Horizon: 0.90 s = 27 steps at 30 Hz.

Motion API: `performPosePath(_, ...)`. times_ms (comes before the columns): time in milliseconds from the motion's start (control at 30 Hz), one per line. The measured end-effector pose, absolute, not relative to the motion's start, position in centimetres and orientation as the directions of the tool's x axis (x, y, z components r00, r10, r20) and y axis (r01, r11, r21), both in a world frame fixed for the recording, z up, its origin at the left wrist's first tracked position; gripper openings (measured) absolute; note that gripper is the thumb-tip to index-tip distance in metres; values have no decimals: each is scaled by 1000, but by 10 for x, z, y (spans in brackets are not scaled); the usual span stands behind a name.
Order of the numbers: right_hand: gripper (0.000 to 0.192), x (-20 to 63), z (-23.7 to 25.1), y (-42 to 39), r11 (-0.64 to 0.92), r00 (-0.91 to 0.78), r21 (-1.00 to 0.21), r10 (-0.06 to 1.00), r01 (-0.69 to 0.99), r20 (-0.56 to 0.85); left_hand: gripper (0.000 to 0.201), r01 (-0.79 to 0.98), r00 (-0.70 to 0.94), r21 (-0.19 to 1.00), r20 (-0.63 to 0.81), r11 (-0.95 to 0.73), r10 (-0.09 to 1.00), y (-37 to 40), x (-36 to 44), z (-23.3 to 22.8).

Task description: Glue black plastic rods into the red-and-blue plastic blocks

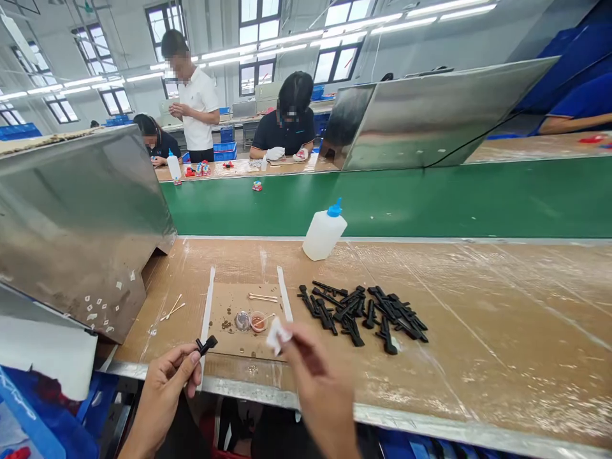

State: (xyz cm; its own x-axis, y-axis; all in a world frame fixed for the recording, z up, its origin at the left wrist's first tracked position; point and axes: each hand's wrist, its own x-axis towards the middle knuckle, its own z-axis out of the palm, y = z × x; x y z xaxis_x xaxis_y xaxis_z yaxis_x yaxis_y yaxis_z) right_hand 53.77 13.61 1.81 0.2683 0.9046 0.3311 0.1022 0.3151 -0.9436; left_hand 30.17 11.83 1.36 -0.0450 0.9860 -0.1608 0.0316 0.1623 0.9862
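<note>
My left hand (168, 381) pinches a small black plastic part (207, 345), shaped like a toy gun, over the table's front edge. In my right hand (321, 381), which is blurred, a crumpled white tissue (277, 336) is held between thumb and fingers. Just beyond the tissue, a small cup of reddish liquid (258, 322) with a cotton swab in it stands beside a round clear lid or dish (242, 320) on a cardboard sheet (224, 299). To the right lies a loose pile of similar black toy gun parts (358, 309).
A white squeeze bottle (324, 234) with a blue nozzle stands near the green conveyor belt (430, 197). Cotton swabs (173, 308) lie left of the cardboard. A metal panel (81, 229) rises at left. Across the belt, a person (287, 124) sits working; another person (198, 102) stands.
</note>
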Motion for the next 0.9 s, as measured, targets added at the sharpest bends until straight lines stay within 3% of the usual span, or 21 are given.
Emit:
performPosePath(67,11,505,-2,107,266,304,-952,929,-149,211,34,40,-45,988,-147,149,988,118,308,16)
performPosePath(167,7,467,-20,96,223,298,-903,948,-366,113,34,105,-43,987,-119,123,992,115,315,21)
performPosePath(467,12,447,-15,107,119,276,-795,959,-595,-64,34,282,-105,959,-10,39,994,100,323,28)
performPosePath(567,12,447,-14,107,149,316,-814,948,-562,-44,30,323,-161,946,59,-4,985,94,331,31)
performPosePath(667,4,445,-12,104,281,420,-874,902,-397,99,25,344,-193,938,113,-41,975,91,340,34)
performPosePath(767,11,443,-11,100,356,452,-894,868,-273,208,22,330,-239,942,148,-63,960,90,345,35)
performPosePath(900,8,442,-18,97,348,424,-890,882,-295,204,26,239,-265,971,73,-8,961,90,346,35)
